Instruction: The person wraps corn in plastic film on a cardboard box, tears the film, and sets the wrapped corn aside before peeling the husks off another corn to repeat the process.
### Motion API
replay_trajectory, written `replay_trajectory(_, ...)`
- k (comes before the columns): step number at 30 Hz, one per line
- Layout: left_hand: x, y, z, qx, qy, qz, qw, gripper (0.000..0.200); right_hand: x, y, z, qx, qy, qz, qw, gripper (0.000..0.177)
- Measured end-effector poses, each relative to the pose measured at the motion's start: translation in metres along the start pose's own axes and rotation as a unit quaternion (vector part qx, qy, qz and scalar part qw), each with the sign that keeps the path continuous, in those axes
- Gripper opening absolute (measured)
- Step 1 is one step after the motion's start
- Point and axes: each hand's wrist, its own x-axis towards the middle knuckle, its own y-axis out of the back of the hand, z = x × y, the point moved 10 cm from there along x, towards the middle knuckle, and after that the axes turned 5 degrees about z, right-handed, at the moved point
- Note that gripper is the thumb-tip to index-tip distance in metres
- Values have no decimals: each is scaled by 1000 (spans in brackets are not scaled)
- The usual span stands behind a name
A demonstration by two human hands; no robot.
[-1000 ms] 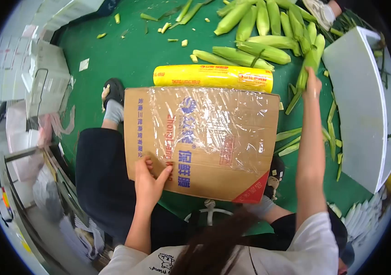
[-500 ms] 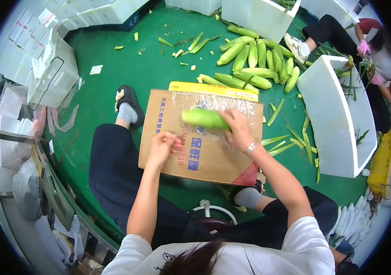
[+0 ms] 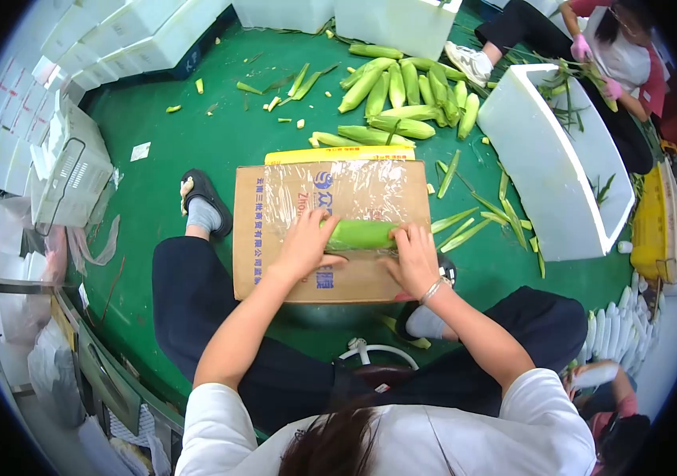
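An ear of corn (image 3: 364, 235) in its green husk lies crosswise over the cardboard box (image 3: 275, 270) in front of me. My left hand (image 3: 305, 244) holds its left end, fingers over the top and thumb below. Around the right end are the curled fingers of my right hand (image 3: 413, 258). Clear plastic film (image 3: 378, 186) covers the upper part of the box top, wrinkled and shiny, just beyond the corn. Whether the film reaches under the corn is hidden by the ear and my hands.
Several husked ears (image 3: 406, 95) are piled on the green floor beyond the box. A white foam box (image 3: 537, 166) stands at the right, with a co-worker in pink gloves (image 3: 580, 49) behind it. Loose leaves (image 3: 465, 230) lie between. A white crate (image 3: 73, 170) is at the left.
The corn has come down from above the box onto its top, nearer to me. My left hand has moved from the film to the corn's left end; my right hand keeps the right end.
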Motion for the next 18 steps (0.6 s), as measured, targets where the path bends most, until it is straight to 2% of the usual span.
replay_trajectory(1,2,-9,-8,16,2,-25,1000,69,0,6,7,-46,39,64,996,32)
replay_trajectory(2,4,-16,-14,35,4,-47,998,70,-4,-1,30,-50,39,70,996,32)
replay_trajectory(4,2,-9,-14,16,-4,-29,999,73,-11,-1,83,30,-56,79,995,18)
replay_trajectory(6,-2,-8,-16,36,10,-42,998,71,-18,34,108,117,-128,184,967,7)
replay_trajectory(7,-5,-8,-10,36,8,-42,998,71,-23,47,121,149,-219,188,946,5)
replay_trajectory(8,-10,-14,-4,38,16,-67,997,70,-35,48,128,239,-319,185,898,6)
replay_trajectory(9,-16,-21,1,41,22,-93,995,70,-45,50,122,294,-326,220,871,7)
replay_trajectory(10,-24,-26,12,39,19,-93,995,70,-56,50,114,345,-330,253,841,8)
replay_trajectory(11,-38,-38,33,8,-6,-118,993,70,-58,57,83,327,-315,245,857,4)
replay_trajectory(12,-50,-48,52,-23,-32,-147,988,69,-57,50,51,251,-236,199,917,4)
replay_trajectory(13,-56,-50,59,-24,-33,-153,987,69,-60,28,22,197,-163,148,955,8)
replay_trajectory(14,-59,-50,64,-50,-29,-157,986,70,-66,-5,2,232,-158,68,957,12)
replay_trajectory(15,-58,-49,64,-76,-24,-161,984,70,-61,-15,-21,143,-111,5,984,17)
replay_trajectory(16,-54,-48,62,-76,-23,-163,983,70,-50,-25,-22,144,-113,4,983,17)
replay_trajectory(18,-29,1,38,-32,36,72,996,72,-7,-16,-13,-36,-82,119,989,24)
